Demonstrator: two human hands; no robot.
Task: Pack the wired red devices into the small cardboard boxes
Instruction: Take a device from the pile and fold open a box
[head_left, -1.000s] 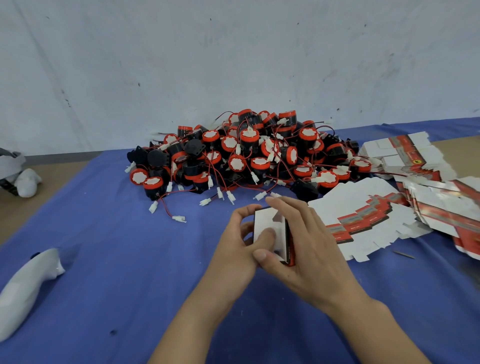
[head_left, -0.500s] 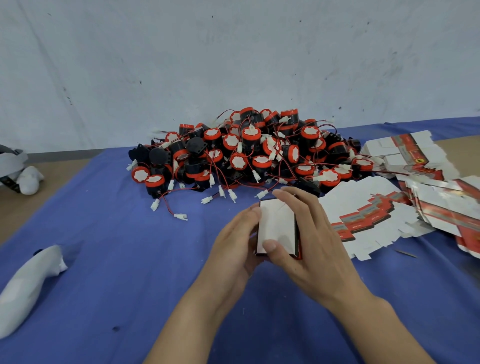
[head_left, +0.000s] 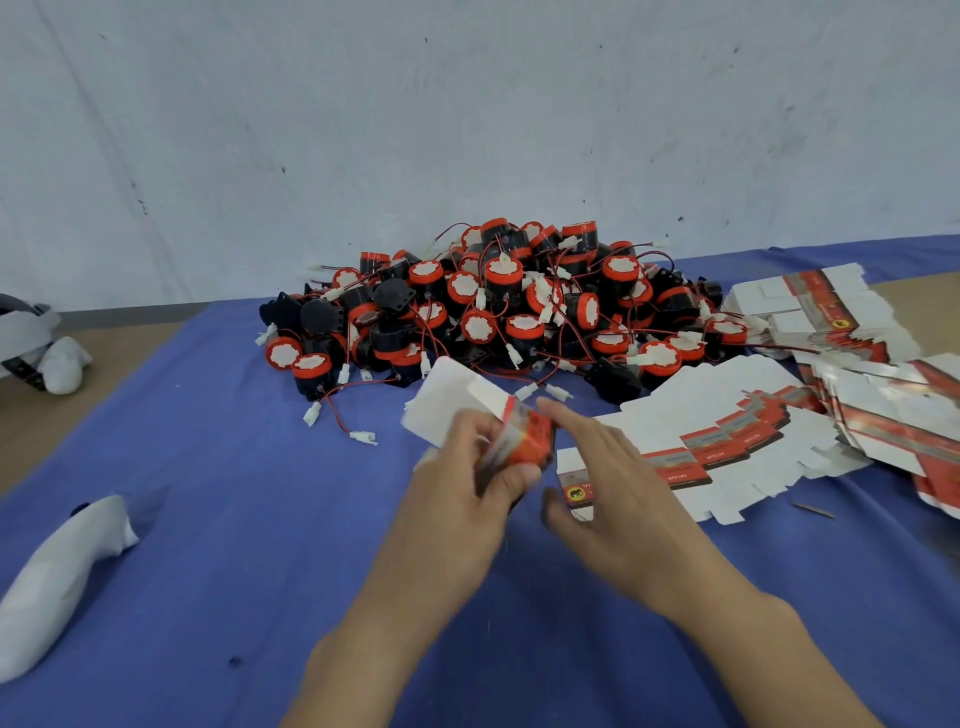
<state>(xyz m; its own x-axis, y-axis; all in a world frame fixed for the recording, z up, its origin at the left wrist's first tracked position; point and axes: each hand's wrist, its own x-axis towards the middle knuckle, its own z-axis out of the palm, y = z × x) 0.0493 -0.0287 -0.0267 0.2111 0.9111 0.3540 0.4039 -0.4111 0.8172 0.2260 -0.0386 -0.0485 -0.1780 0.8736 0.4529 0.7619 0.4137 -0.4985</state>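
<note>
The left hand (head_left: 467, 499) and right hand (head_left: 613, 499) are blurry, and so is the small box (head_left: 519, 441). The flat boxes (head_left: 909, 415) run off the right edge.

The single head view looks forward and down, close over the blue table (head_left: 218, 519), facing the wall (head_left: 467, 114).
</note>
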